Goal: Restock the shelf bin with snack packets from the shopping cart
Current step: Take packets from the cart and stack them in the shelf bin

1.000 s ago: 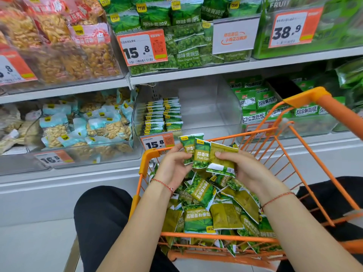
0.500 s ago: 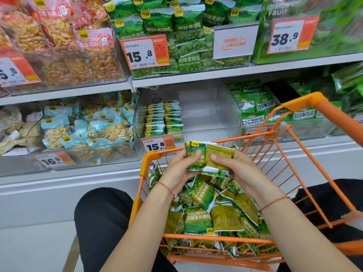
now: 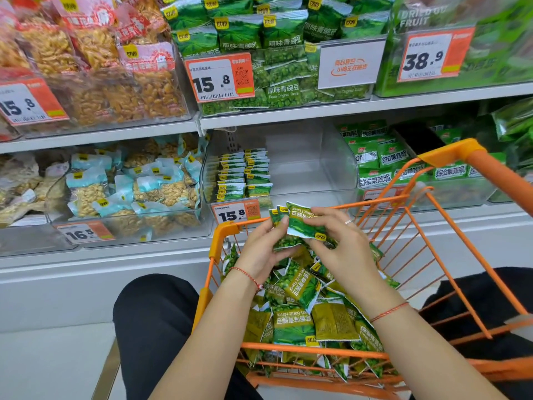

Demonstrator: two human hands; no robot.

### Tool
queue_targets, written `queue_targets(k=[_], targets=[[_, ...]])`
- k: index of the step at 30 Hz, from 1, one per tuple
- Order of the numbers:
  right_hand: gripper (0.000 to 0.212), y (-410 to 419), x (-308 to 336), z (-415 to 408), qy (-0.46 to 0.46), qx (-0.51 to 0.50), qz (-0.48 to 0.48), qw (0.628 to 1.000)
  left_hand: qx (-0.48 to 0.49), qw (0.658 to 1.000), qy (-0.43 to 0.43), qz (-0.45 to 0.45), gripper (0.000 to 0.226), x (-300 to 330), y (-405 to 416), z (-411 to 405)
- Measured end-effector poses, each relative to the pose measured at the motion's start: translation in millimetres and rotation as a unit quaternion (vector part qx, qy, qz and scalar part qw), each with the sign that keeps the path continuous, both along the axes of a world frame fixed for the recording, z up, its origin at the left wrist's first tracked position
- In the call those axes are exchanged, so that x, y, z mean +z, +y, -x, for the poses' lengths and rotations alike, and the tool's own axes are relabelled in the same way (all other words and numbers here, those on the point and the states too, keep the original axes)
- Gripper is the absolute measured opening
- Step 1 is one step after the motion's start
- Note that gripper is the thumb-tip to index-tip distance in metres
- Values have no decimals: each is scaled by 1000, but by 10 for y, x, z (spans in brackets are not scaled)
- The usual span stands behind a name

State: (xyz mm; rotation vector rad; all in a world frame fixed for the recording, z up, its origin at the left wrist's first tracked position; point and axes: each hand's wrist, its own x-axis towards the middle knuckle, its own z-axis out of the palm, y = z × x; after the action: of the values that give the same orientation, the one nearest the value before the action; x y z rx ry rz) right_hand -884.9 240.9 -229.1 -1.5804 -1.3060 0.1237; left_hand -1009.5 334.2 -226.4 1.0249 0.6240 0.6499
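Observation:
Both hands hold a small bunch of green pea snack packets (image 3: 300,225) above the orange wire shopping cart (image 3: 450,272). My left hand (image 3: 261,249) grips the bunch from the left side and below. My right hand (image 3: 341,243) pinches the front packet from the right. Several more green and olive packets (image 3: 305,316) lie heaped in the cart under my hands. Straight ahead on the lower shelf stands the clear shelf bin (image 3: 314,168). Two upright rows of the same packets (image 3: 245,176) fill its left part; its right part is bare.
A 15.8 price tag (image 3: 235,213) hangs on the bin's front. Left of it is a bin of pale-blue nut packets (image 3: 129,192), right of it a bin of green vegetable-crisp packets (image 3: 383,163). The upper shelf (image 3: 288,114) overhangs the bin. My knees flank the cart.
The front packet has been turned over from its olive back to its green printed face. The view has shifted slightly downward.

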Motion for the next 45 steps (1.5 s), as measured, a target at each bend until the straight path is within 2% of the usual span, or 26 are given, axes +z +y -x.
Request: queue_targets(k=[4, 9, 11, 14, 17, 20, 22, 25, 28, 30, 34, 37, 39, 40, 43, 45], targets=[[41, -47, 58, 23, 20, -6, 9, 1000, 1, 1000, -14, 15, 34, 15, 7, 11], [41, -52, 68, 19, 10, 3, 17, 1000, 4, 1000, -10, 19, 25, 3, 16, 1], [32, -43, 101, 26, 46, -17, -21, 999, 27, 999, 6, 27, 25, 7, 16, -12], [9, -48, 146, -51, 156, -117, -53, 979, 104, 993, 49, 17, 16, -37, 60, -40], [12, -23, 98, -107, 180, -138, 46, 973, 128, 988, 88, -3, 44, -59, 31, -69], [7, 28, 40, -6, 91, -104, 202, 970, 84, 985, 141, -62, 17, -99, -50, -110], [6, 46, 44, 7, 73, -113, 207, 969, 72, 986, 134, -76, 11, -62, -71, -100], [9, 51, 38, -86, 123, -154, 192, 961, 24, 990, 119, -67, 4, -16, -80, -74], [17, 47, 14, -178, 223, -162, 183, 944, -35, 974, 187, -122, 27, -106, -86, -87], [16, 31, 26, -177, 294, -144, 180, 928, -17, 961, 218, -168, 30, -120, -99, -101], [13, 28, 81, -114, 400, -85, 147, 901, -20, 953, 185, -241, 38, -143, -123, -101], [10, 22, 120, -69, 461, -3, 151, 875, -60, 911, 236, -334, 55, -209, -175, -105], [8, 19, 130, -51, 463, 34, 161, 871, -53, 876, 259, -403, 49, -217, -205, -115], [9, 24, 134, -53, 453, 29, 156, 877, -40, 872, 258, -414, 45, -220, -200, -120], [10, 12, 125, -153, 416, -76, 99, 901, -13, 906, 220, -360, 42, -193, -162, -116], [29, 3, 88, -255, 430, -83, 113, 892, -13, 945, 185, -270, 38, -136, -155, -127]])
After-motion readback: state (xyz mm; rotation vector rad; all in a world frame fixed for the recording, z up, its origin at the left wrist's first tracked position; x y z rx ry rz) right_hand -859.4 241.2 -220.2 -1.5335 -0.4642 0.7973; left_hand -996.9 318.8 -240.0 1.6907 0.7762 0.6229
